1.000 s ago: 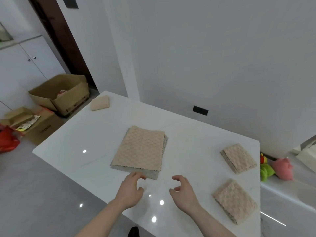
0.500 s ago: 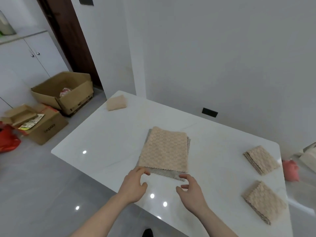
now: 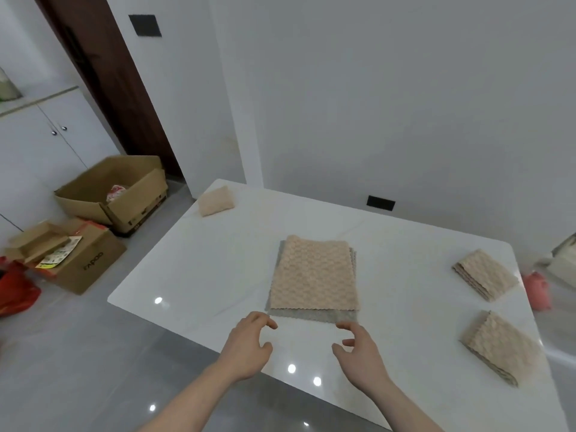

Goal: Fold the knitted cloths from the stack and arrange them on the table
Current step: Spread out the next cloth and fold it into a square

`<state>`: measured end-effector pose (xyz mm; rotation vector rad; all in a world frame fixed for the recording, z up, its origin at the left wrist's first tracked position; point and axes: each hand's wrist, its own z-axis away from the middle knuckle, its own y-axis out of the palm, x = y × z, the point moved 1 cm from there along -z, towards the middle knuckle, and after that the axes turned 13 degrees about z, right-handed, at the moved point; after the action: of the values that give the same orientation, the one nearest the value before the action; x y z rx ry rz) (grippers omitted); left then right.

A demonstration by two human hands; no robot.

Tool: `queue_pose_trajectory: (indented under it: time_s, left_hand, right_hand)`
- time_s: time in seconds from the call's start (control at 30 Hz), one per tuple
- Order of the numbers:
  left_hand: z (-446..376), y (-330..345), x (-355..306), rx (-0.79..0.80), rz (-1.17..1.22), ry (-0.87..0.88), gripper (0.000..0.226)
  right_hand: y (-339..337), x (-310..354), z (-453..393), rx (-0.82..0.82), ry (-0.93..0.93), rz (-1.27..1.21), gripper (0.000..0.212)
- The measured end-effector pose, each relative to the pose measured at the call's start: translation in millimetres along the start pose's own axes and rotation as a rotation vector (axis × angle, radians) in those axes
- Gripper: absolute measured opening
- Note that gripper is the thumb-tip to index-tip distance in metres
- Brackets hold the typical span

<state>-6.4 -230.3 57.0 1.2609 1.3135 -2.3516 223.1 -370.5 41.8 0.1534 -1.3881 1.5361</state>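
Note:
A stack of flat knitted cloths [image 3: 314,275] lies in the middle of the white table [image 3: 202,275], a beige one on top and a grey one showing under its near edge. My left hand [image 3: 247,344] hovers just short of the stack's near left corner, fingers loosely curled and holding nothing. My right hand [image 3: 358,350] hovers by the near right corner, also loosely curled and empty. Two folded beige piles sit at the right: a far pile [image 3: 486,274] and a near pile [image 3: 501,347]. One small folded cloth [image 3: 216,201] rests at the far left corner.
Cardboard boxes [image 3: 115,188] and a red bag [image 3: 15,291] stand on the grey floor to the left. The table's near edge runs just below my hands. A white wall backs the table, and a pink toy [image 3: 536,288] lies beyond the right edge.
The view shifted left and up, so the table sits further right in frame. Both hands stay at the stack's near edge, fingers slightly more spread; the cloths have not moved.

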Motion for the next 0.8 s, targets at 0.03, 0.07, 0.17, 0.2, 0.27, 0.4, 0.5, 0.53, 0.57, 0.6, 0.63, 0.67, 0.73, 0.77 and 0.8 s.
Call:
queue_pose_trajectory:
  time_s: [0.03, 0.07, 0.17, 0.2, 0.27, 0.4, 0.5, 0.53, 0.57, 0.6, 0.63, 0.67, 0.73, 0.77, 0.8]
  left_hand:
    - [-7, -5, 0, 0.010, 0.000, 0.016, 0.038]
    - [-15, -10, 0, 0.021, 0.001, 0.033, 0.038]
    - [-38, -22, 7, 0.091, -0.009, 0.083, 0.037]
    - [-46, -25, 11, 0.116, -0.014, 0.097, 0.038]
    - [-63, -29, 21, 0.157, -0.031, 0.128, 0.038]
    - [-100, -26, 41, 0.203, -0.082, 0.203, 0.039]
    - [-125, -17, 59, 0.212, -0.102, 0.237, 0.042]
    - [-133, -12, 66, 0.208, -0.100, 0.242, 0.042]
    - [-142, -8, 71, 0.203, -0.102, 0.250, 0.043]
    - [-151, -2, 77, 0.201, -0.111, 0.262, 0.043]
    - [-160, 4, 83, 0.197, -0.120, 0.277, 0.043]
    - [-169, 10, 89, 0.194, -0.128, 0.292, 0.043]
    - [-186, 25, 105, 0.184, -0.137, 0.316, 0.044]
    - [-192, 34, 113, 0.162, -0.136, 0.338, 0.043]
    - [-195, 42, 123, 0.119, -0.123, 0.364, 0.040]
  right_hand:
    - [1, 2, -3, -0.018, 0.011, 0.005, 0.038]
    - [2, 6, -7, -0.035, 0.024, 0.009, 0.039]
    - [12, 17, -19, -0.087, 0.072, 0.011, 0.040]
    - [16, 21, -22, -0.103, 0.084, 0.014, 0.040]
    - [26, 29, -31, -0.137, 0.101, 0.023, 0.039]
    - [43, 32, -58, -0.182, 0.099, 0.076, 0.037]
    - [50, 27, -82, -0.203, 0.092, 0.129, 0.036]
    - [53, 24, -91, -0.201, 0.091, 0.157, 0.036]
    - [55, 18, -102, -0.203, 0.089, 0.191, 0.037]
    - [57, 12, -112, -0.208, 0.084, 0.227, 0.038]
    - [59, 4, -123, -0.216, 0.073, 0.262, 0.039]
    - [62, -3, -134, -0.224, 0.059, 0.292, 0.040]
    - [68, -18, -153, -0.231, 0.045, 0.347, 0.042]
    - [73, -27, -161, -0.237, 0.046, 0.372, 0.043]
    - [80, -36, -167, -0.247, 0.047, 0.391, 0.044]
